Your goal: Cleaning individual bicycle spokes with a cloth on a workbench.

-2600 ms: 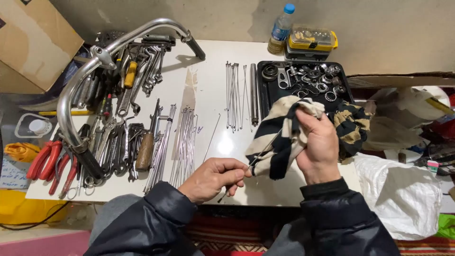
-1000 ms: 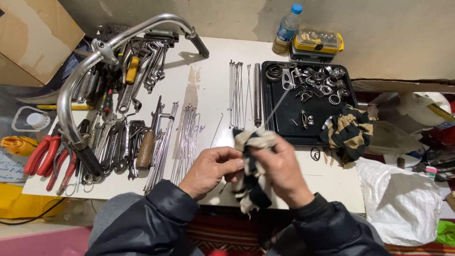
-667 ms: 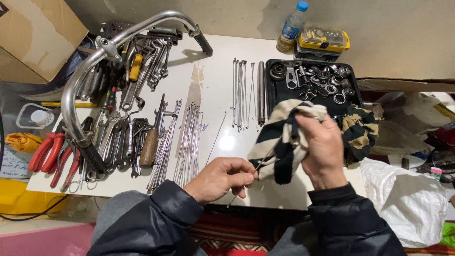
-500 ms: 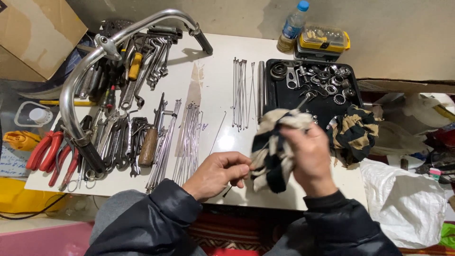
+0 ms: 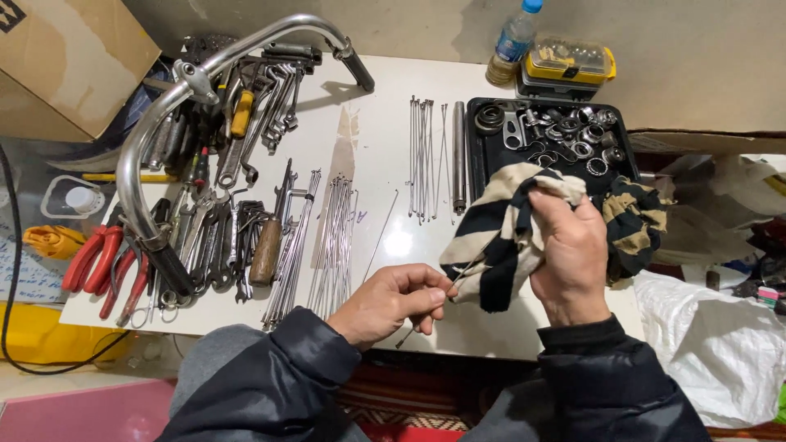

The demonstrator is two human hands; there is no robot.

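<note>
My left hand (image 5: 395,301) pinches the near end of a thin metal spoke (image 5: 465,268) at the front edge of the white table (image 5: 385,147). My right hand (image 5: 571,255) grips a black and cream striped rag (image 5: 501,233) that is wrapped around the spoke farther along. The spoke's far part is hidden inside the rag. The rag's other end trails to the right over the corner of a black tray (image 5: 483,168).
Two bundles of spokes (image 5: 334,237) lie mid-table, another group of spokes (image 5: 423,155) behind. A curved chrome handlebar (image 5: 176,90) rests over a pile of wrenches (image 5: 221,221), beside red pliers (image 5: 94,258). The tray holds bearings and rings. A bottle (image 5: 512,41) and a yellow box (image 5: 569,61) stand at the back.
My right hand with the rag slides back and forth along the spoke: near my left hand half a second ago, now farther up and to the right. My left hand stays put.
</note>
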